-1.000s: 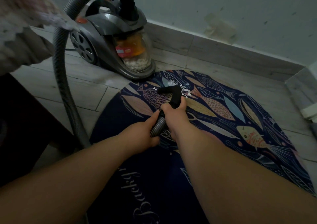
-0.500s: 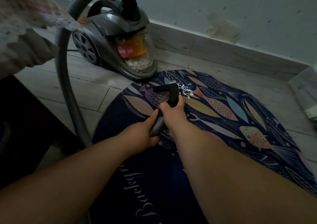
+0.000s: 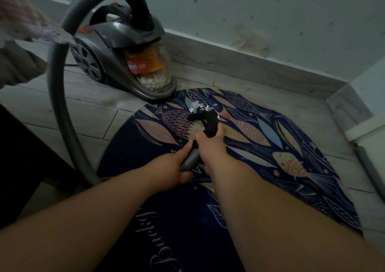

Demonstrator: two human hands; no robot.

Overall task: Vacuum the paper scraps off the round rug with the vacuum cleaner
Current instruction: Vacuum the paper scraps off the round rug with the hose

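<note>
On the round rug (image 3: 291,138), the right hand (image 3: 210,147) curls round the black nozzle (image 3: 206,119). The left hand (image 3: 173,169) grips the ribbed hose (image 3: 190,159) just behind it, and the two hands hide the joint. The nozzle mouth blurs against white paper scraps (image 3: 198,106) near the rug's far edge. Beyond, on the floor, is the vacuum cleaner (image 3: 125,53), its red label unreadable. The rug's cursive writing (image 3: 145,226) cannot be read and is cut off below.

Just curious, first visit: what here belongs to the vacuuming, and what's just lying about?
In use: vacuum cleaner, hose, black nozzle, paper scraps, round rug, left hand, right hand.
Lying about: pale cloth upper left, dark furniture at left.
</note>
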